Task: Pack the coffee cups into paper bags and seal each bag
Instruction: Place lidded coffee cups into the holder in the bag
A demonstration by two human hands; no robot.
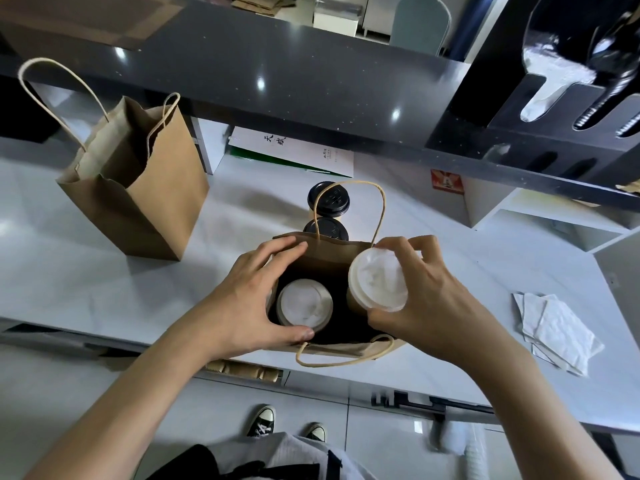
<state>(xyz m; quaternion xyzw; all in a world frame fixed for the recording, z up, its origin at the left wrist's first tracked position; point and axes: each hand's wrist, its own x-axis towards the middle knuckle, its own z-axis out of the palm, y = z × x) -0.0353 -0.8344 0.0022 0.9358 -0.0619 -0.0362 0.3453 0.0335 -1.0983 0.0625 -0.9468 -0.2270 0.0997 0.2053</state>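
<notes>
The near paper bag is held open at its left rim by the left hand, fingers spread over the far edge, thumb hooked on the near edge, prob. so the mouth stays wide for loading. One white-lidded cup is already seated inside. A 2nd cup is pinched by its lid rim in the right hand, fingertips curled round it, poised over the bag's right side. Two black-lidded cups are left behind the bag; a spare bag stands open w/ handles up at far left
</notes>
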